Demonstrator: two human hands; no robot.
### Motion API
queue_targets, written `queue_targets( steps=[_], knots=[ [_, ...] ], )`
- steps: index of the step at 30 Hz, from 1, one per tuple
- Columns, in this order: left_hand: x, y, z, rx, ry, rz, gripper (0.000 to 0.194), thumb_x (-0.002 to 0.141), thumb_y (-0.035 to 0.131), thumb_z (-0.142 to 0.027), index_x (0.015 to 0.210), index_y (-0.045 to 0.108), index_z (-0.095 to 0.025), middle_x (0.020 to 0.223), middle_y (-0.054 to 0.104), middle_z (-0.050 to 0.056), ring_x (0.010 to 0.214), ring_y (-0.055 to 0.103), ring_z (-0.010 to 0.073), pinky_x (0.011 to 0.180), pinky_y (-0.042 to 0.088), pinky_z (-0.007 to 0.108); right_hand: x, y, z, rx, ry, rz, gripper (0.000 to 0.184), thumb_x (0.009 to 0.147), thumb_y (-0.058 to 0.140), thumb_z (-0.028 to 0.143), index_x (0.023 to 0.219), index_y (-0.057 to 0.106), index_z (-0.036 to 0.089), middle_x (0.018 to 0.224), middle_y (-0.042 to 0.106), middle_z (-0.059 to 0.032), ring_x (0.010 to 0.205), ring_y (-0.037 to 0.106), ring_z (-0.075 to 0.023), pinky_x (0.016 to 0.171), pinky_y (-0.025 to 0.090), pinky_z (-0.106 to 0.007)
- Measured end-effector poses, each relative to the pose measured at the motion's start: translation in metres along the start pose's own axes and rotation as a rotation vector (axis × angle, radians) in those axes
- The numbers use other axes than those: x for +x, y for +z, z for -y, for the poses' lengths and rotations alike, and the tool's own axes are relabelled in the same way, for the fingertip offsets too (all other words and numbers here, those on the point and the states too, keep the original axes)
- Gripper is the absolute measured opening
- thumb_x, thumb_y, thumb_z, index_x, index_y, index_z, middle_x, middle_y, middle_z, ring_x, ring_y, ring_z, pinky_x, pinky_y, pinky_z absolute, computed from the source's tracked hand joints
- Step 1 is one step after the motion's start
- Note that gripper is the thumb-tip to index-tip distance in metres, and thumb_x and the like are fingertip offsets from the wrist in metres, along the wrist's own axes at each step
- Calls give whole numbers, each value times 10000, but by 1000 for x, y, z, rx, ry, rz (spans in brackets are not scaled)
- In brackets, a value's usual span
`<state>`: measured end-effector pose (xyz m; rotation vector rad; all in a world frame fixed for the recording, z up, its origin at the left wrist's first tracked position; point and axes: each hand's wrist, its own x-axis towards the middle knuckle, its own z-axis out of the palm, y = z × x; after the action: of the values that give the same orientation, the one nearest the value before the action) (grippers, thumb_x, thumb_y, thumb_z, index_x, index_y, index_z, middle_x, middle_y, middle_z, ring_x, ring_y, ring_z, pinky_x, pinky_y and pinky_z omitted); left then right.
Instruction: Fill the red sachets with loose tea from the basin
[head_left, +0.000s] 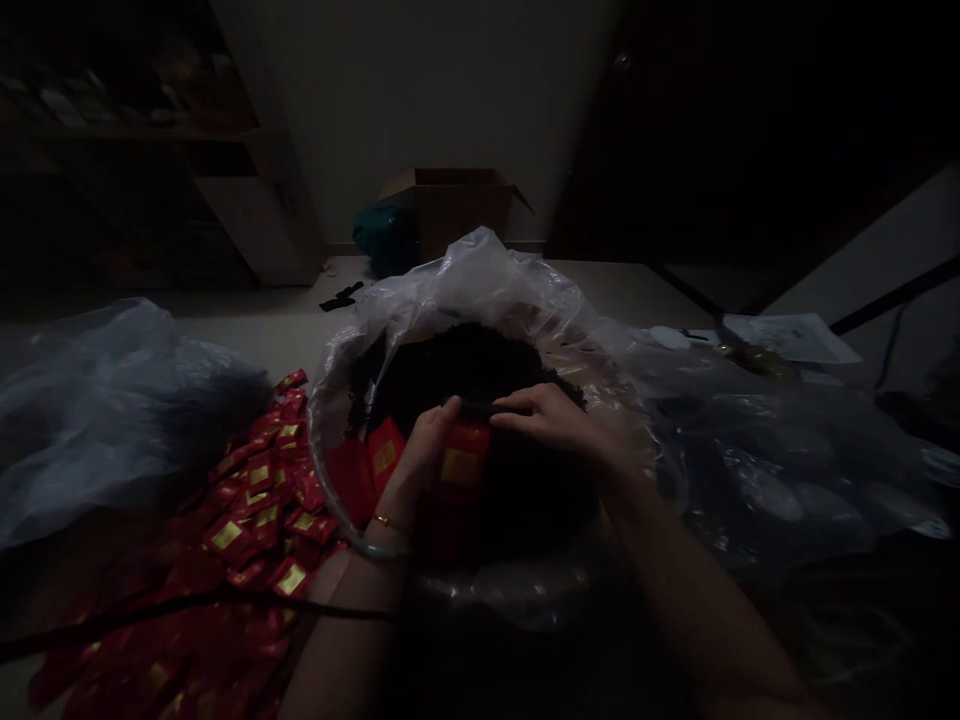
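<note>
My left hand (426,440) is closed round the side of a red packet (461,462) with a gold label, its thumb along the upper edge. My right hand (544,415) is at the packet's upper right, fingers closed; a dark strip lies between the two hands, too dim to name. Both hands are over a wide round tub lined with a clear plastic bag (480,270), which holds a heap of dark, loose, crumbly stuff (465,355). Another red packet (386,450) leans inside the tub's left side, beside my left wrist.
Many red packets (259,500) lie piled on the floor at the left, near a filled clear plastic bag (112,410). More clear bags (780,460) are at the right. An open cardboard box (461,215) and a teal bag (384,238) stand by the wall. The room is dim.
</note>
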<state>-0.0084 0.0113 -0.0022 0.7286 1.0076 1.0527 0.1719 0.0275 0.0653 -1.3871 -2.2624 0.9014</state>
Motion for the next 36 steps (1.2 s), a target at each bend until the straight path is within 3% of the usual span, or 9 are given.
queue_targets(
  steps=[3,9,14,22,26,30,33,36],
  knots=[
    [2,0,2,82,125,-64,503,521,754,-576,711,678,-116,616,662,9,549,583,132,535,434,224,-1,-2,1,1,25,36,304,800,605,347,1004,724,156,951,737,-45,838,653,-213,726,464,-264],
    [3,0,3,115,221,-79,439,552,733,-551,628,666,-124,561,627,-14,515,531,104,527,410,216,-2,0,5,13,42,131,306,830,551,362,981,718,155,893,730,-38,799,643,-193,663,457,-244],
    [3,-1,3,187,273,-90,396,607,697,-530,614,660,-135,551,613,-20,525,518,104,532,393,217,2,10,5,-4,12,62,331,845,533,392,920,725,133,839,718,-49,761,632,-182,647,429,-244],
    [1,1,-1,185,163,-20,453,606,716,-529,793,718,-116,697,702,36,673,627,177,640,461,258,5,13,-5,1,22,-32,298,808,581,398,870,758,166,746,733,-27,676,623,-175,586,403,-240],
    [-2,2,-2,189,112,87,399,574,782,-413,841,729,-121,810,732,55,773,654,211,728,483,293,6,14,-5,5,49,-10,301,818,568,385,895,751,159,785,738,-38,700,637,-180,612,424,-242],
    [-3,2,0,122,61,104,376,548,803,-365,809,720,-108,772,732,69,712,656,196,713,491,303,6,9,1,14,118,-27,341,800,589,411,986,722,158,886,735,-50,781,648,-198,654,446,-251],
    [-2,1,1,68,70,33,368,537,809,-340,809,702,-115,743,728,59,653,649,170,657,492,279,3,-5,-7,4,157,-89,382,822,553,435,1025,704,149,941,724,-63,791,646,-194,647,452,-250],
    [0,0,2,34,120,-100,343,511,819,-336,753,688,-131,682,714,22,593,627,140,604,479,248,-1,-22,-38,-65,168,-101,384,785,573,490,848,738,149,733,711,-47,619,616,-168,545,418,-244]
  ],
)
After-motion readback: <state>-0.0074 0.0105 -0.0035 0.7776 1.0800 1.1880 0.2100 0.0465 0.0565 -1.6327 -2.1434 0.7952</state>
